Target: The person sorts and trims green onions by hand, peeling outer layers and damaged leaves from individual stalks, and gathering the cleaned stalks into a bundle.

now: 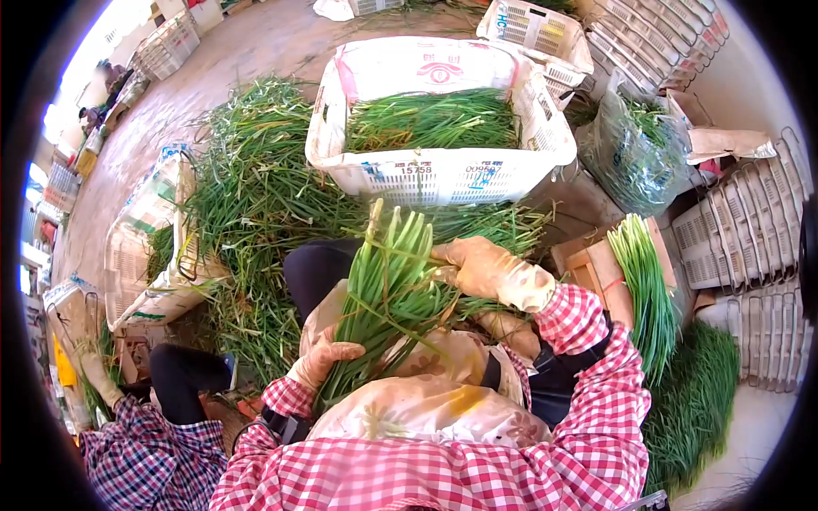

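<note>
My left hand (326,356), in a tan glove, is wrapped round the lower part of a loose bunch of garlic chives (388,272). The bunch tilts over my lap, with its pale cut ends pointing up and away. At its right side my right hand (487,271), also gloved, has its fingers closed together near the stalks. What those fingers pinch, if anything, is too small to make out. A stained floral apron (426,409) covers my lap beneath the bunch.
Ahead stands a white plastic crate (443,175) with chives inside. A heap of loose leaves (264,179) lies left of it. Right are a tied bundle (643,281) on a wooden box, a plastic bag (639,153) and stacked crates (741,221). A co-worker's checked sleeve (145,443) is close on the left.
</note>
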Tool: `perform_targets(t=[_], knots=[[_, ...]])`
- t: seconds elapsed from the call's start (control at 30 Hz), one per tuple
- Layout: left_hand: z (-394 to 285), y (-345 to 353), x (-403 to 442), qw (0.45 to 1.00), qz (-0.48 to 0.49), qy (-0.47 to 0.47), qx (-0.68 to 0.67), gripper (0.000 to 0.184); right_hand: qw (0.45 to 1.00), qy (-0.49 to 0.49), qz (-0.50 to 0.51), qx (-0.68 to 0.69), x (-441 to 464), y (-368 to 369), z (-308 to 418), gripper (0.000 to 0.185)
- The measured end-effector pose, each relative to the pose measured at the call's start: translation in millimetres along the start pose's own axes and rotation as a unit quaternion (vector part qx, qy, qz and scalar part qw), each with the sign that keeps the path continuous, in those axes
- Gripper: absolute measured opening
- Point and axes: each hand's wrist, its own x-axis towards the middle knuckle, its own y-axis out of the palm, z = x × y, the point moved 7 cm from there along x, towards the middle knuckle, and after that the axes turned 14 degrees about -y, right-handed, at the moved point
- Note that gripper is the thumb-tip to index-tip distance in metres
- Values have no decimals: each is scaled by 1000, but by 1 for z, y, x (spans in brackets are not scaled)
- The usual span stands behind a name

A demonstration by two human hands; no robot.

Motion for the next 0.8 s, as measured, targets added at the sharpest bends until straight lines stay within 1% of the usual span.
perform_targets(t=[0.07,0.1,0.17,0.2,0.23,0.27,0.3,0.33,0.37,0.4,0.47,0.5,0.53,0.6,0.63,0.67,0.7,0.73,0.77,0.8], knots=[[14,-4,2,998,7,-54,-26,65,998,33,9,-53,-5,-10,1,26],[22,-21,4,997,-32,-69,32,73,998,9,-15,-66,-5,-15,-4,22],[-9,5,1,999,13,37,30,79,996,-14,-52,-70,-11,-29,-13,17],[-22,13,-1,996,25,75,41,86,995,-26,-63,-68,-13,-36,-19,16],[-35,21,-3,992,36,113,51,93,994,-8,-83,-71,-16,-44,-25,16],[-28,10,-2,994,41,94,38,93,994,7,-81,-72,-19,-53,-29,16],[-15,-8,-1,996,47,75,25,94,995,21,-95,-24,-21,-57,-42,17],[-4,-19,-7,997,49,48,-25,95,993,34,-108,25,-23,-62,-57,18],[7,-30,-13,996,49,22,-76,97,990,60,-130,8,-29,-80,-62,19],[24,-61,-16,996,64,-4,-66,87,985,84,-152,-10,-35,-101,-64,20],[50,-118,-34,988,24,-89,-121,80,960,143,-238,31,-51,-134,-82,20],[34,-98,-38,978,44,-26,-201,78,949,115,-294,20,-57,-151,-97,19],[26,-96,-41,973,49,11,-226,78,933,87,-350,10,-63,-167,-111,18],[20,-102,-44,962,85,94,-242,78,872,82,-472,-102,-76,-202,-117,16],[16,-101,-45,953,115,134,-245,79,840,97,-523,-112,-75,-215,-113,17],[11,-99,-45,940,151,162,-258,79,803,112,-572,-121,-76,-230,-91,18],[7,-96,-45,924,189,189,-272,80,772,151,-610,-101,-78,-242,-72,20],[2,-94,-45,906,229,213,-285,81,723,93,-685,-18,-74,-248,-52,23],[19,-118,-44,899,216,229,-304,80,699,17,-715,16,-63,-254,-30,24],[19,-119,-43,897,212,244,-301,75,668,-58,-740,48,-52,-256,-13,25]])
